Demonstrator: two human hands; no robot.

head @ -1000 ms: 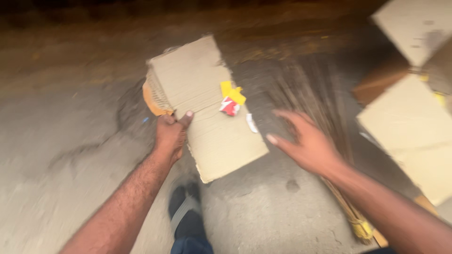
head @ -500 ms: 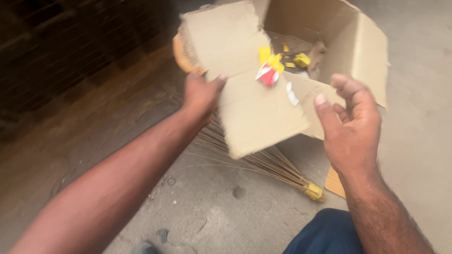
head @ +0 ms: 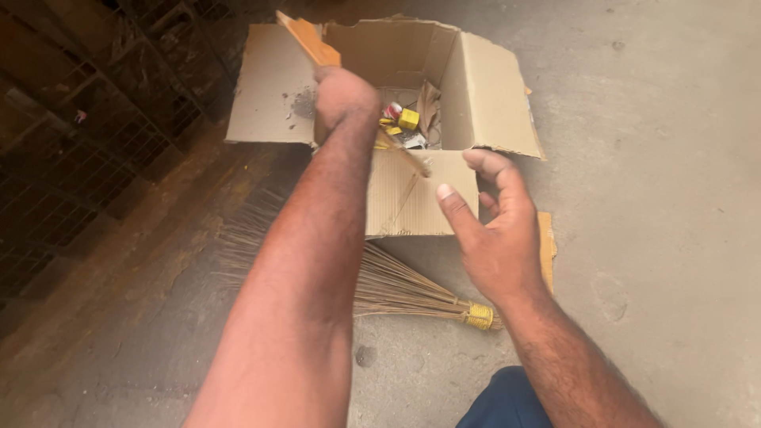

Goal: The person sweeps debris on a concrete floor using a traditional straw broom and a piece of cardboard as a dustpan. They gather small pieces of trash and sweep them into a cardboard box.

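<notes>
Left hand [head: 342,95] grips a cardboard sheet [head: 309,40] over the open cardboard box [head: 483,87]; right hand [head: 490,230] empty, fingers loosely spread.

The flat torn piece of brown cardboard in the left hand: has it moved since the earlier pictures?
Yes. The flat cardboard piece, earlier held short of the open cardboard box, is now tilted over its opening in the left hand.

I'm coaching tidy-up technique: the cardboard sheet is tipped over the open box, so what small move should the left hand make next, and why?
Probably tilt the sheet a little steeper. The left hand holds it edge-down over the open box, where yellow and red scraps already lie, while the right hand hovers empty at the front flap.
</notes>
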